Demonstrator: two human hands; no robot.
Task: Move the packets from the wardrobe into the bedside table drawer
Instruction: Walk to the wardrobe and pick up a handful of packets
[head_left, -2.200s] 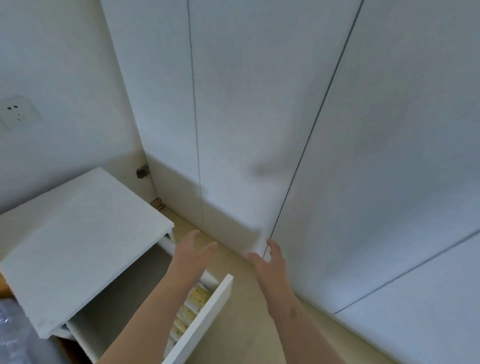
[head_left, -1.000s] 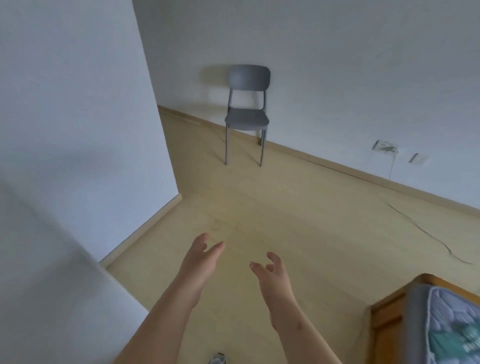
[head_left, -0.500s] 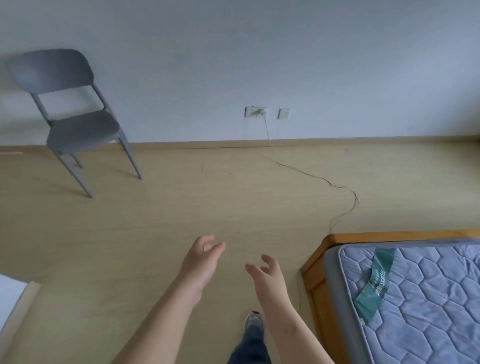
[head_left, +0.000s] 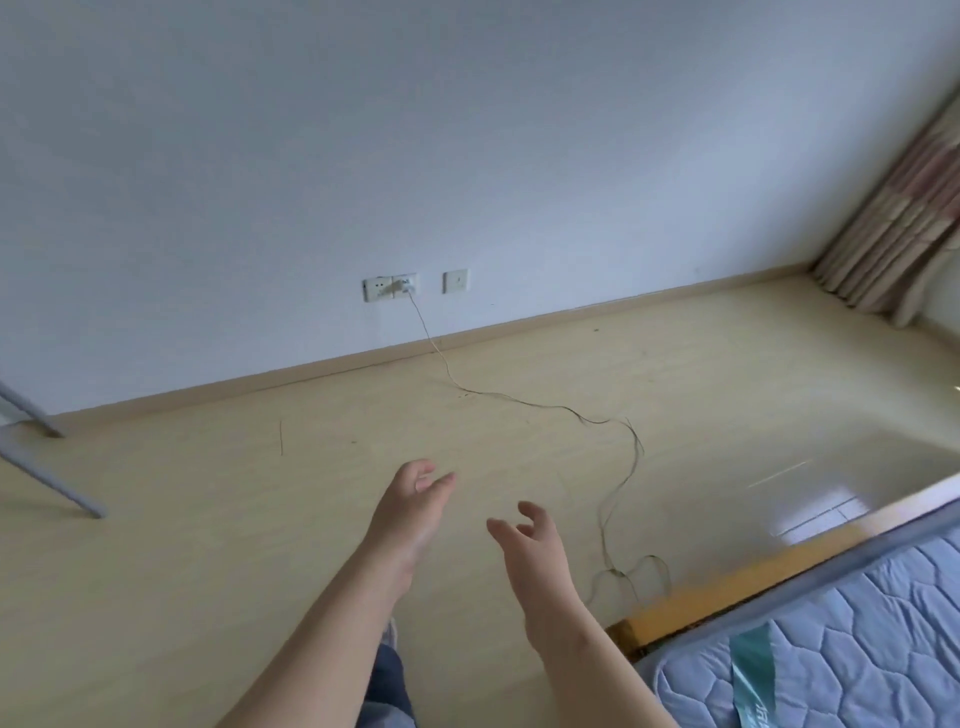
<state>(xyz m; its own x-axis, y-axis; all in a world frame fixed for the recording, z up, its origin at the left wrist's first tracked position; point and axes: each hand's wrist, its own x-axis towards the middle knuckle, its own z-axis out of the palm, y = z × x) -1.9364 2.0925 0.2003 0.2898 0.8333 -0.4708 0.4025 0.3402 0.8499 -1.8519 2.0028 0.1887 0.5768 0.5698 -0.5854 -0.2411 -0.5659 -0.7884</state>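
Held out over the pale wood floor (head_left: 208, 519), well apart from each other and gripping nothing: left hand (head_left: 415, 506) and right hand (head_left: 535, 540), fingers loosely spread and slightly curled. No telling from this view where the packets, wardrobe or bedside table drawer lie.

Cut off at the left edge, two grey chair legs (head_left: 52, 482), seat unseen. Cropped at lower right, a wooden bed frame (head_left: 753, 577) carrying a quilted blue mattress (head_left: 857, 649) with a teal band (head_left: 753, 670), its print too blurred to read. Partly hidden under the left forearm, a blue trouser leg (head_left: 387, 680) and the tip of a shoe (head_left: 390, 631).

Plugged into a wall socket (head_left: 389, 287), beside a separate white plate (head_left: 455, 281), a thin cable (head_left: 563, 408) snaking across the boards and looping just beside the bed corner. Bunched in the far right corner, a striped curtain (head_left: 898, 218), top cropped. Ahead of the hands, a broad stretch of floor running to the skirting, crossed only by the cable.
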